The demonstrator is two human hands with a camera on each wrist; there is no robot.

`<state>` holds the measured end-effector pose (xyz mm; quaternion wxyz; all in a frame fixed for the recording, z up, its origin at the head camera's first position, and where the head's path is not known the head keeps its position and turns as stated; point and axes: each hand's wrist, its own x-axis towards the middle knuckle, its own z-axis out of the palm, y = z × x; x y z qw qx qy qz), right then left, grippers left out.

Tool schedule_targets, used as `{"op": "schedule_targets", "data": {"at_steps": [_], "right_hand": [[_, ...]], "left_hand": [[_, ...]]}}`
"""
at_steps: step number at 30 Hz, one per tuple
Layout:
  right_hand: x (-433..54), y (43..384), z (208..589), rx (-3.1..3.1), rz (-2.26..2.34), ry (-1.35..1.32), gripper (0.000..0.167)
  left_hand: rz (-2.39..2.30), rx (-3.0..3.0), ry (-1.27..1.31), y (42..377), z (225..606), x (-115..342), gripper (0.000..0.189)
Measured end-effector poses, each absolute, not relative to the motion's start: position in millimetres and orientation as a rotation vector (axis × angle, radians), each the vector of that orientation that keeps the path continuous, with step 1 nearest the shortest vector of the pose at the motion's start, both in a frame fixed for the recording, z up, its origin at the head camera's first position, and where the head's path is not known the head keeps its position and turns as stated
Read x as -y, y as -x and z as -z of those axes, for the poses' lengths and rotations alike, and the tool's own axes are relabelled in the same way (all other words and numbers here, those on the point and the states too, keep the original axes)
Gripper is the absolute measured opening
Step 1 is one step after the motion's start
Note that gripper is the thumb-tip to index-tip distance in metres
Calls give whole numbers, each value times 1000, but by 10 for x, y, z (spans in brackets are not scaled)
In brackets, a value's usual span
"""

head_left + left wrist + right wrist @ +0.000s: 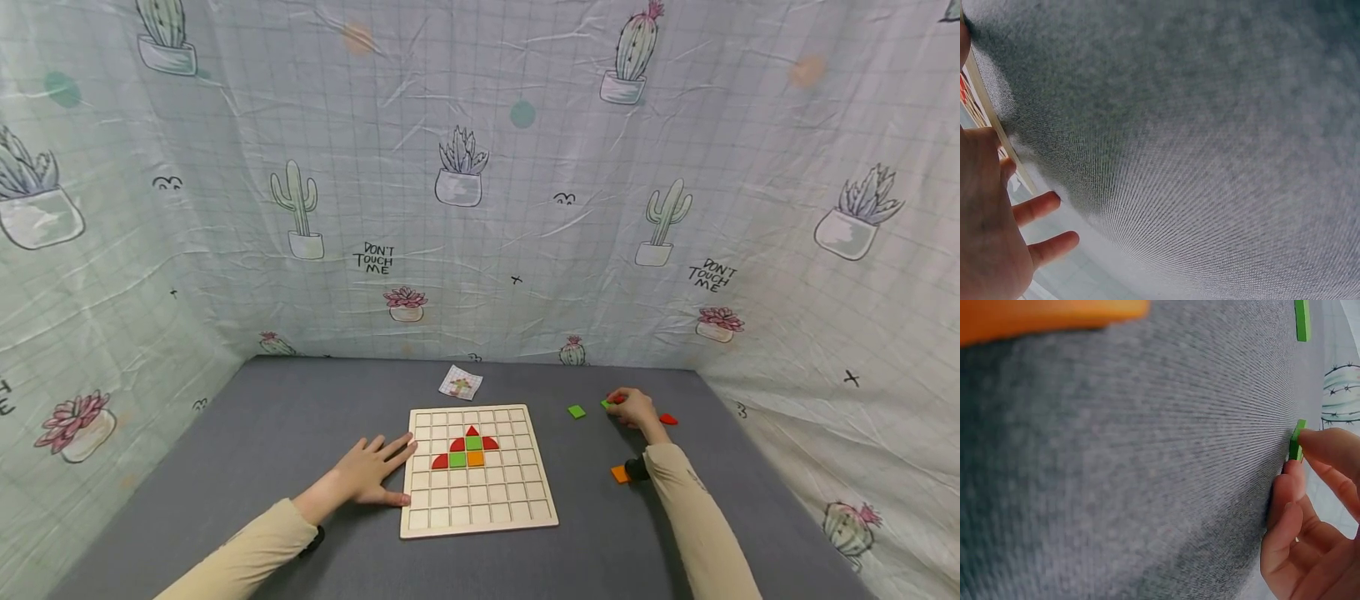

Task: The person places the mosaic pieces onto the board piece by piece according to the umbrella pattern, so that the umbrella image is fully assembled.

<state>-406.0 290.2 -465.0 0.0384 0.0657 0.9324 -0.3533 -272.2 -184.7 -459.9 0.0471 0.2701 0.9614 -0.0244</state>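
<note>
A wooden grid board (480, 492) lies on the table, with red curved pieces (441, 462), a red triangle (472, 432), two green squares (457, 460) and an orange square (476, 458) in its cells. My left hand (367, 471) is spread out, its thumb and fingertips resting at the board's left edge. Right of the board, my right hand (633, 409) pinches a green square tile (1298, 439) close to the table surface. A red piece (618, 398) shows beside those fingers, partly hidden by them.
A loose green tile (576, 412) lies left of my right hand, and a red piece (668, 419) lies to its right. An orange tile (620, 474) sits near the right wrist. Behind the board is a small picture card (461, 382). Printed curtains surround the grey table.
</note>
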Motion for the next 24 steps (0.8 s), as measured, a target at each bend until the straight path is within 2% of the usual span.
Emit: {"op": "schedule_targets", "data": {"at_steps": [7,16,24], "right_hand": [[-2948,4081,4681,-2850,1010,-149,33],[-2980,3993,4648,-2826,985,-138,25],[-3027,3929,4629,-2745,1018,11,26]], "left_hand": [[78,-2926,-807,2740,4634,1832,87],[65,-2925,-796,2755,4657,1828,87],[106,-2925,-794,2751,4621,1840,87]]}}
